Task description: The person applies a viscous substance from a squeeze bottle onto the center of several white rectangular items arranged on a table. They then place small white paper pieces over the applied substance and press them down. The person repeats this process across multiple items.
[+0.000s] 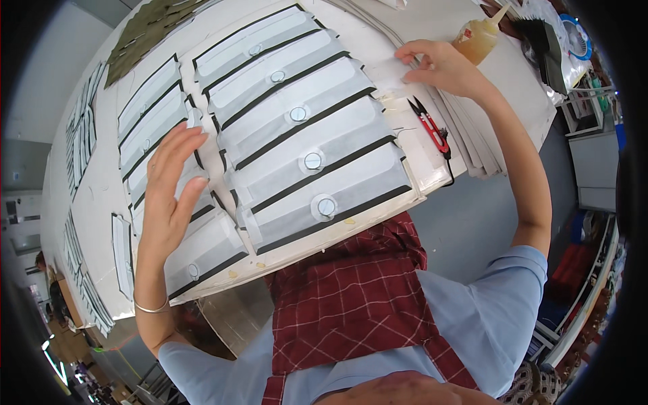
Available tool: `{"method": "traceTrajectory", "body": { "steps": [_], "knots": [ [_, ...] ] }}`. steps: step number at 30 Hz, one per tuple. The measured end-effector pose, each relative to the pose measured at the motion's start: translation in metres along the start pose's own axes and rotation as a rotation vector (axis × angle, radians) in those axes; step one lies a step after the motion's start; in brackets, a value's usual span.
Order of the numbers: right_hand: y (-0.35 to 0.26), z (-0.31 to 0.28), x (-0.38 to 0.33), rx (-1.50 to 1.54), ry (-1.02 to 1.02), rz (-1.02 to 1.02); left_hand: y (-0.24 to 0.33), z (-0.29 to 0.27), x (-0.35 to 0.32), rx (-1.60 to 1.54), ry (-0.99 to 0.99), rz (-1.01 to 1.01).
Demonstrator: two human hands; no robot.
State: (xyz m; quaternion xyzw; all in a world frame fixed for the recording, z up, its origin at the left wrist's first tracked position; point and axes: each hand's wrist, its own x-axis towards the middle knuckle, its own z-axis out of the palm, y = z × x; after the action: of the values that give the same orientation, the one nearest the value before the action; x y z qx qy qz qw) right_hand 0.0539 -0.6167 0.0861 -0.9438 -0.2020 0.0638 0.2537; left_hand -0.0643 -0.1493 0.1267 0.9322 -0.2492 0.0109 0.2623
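Note:
My left hand (170, 185) hovers open, fingers spread, just over the left row of white fabric pieces (202, 246) with black edge strips. My right hand (437, 66) reaches to the far right and pinches the top white piece of a stack (466, 128) by the table's right edge. Between the hands lies a row of overlapped white pieces (317, 145), each with a round snap in its middle. Red thread snips (432, 129) lie just right of that row.
A squeeze bottle of amber glue (478, 37) stands beyond my right hand. Olive fabric pieces (145, 30) lie at the far left corner, and more white pieces (81, 135) line the left edge. A black brush and a small fan (574, 34) sit at the top right.

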Motion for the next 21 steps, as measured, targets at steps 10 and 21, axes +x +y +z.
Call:
{"method": "traceTrajectory", "body": {
  "steps": [10,21],
  "knots": [
    [-0.007,0.018,0.019,0.068,-0.169,-0.077,0.040,0.034,0.062,0.071,-0.011,0.150],
    [-0.091,-0.005,0.007,0.275,-0.149,-0.122,0.072,0.081,0.151,-0.455,-0.242,-0.031]
  ]
}}
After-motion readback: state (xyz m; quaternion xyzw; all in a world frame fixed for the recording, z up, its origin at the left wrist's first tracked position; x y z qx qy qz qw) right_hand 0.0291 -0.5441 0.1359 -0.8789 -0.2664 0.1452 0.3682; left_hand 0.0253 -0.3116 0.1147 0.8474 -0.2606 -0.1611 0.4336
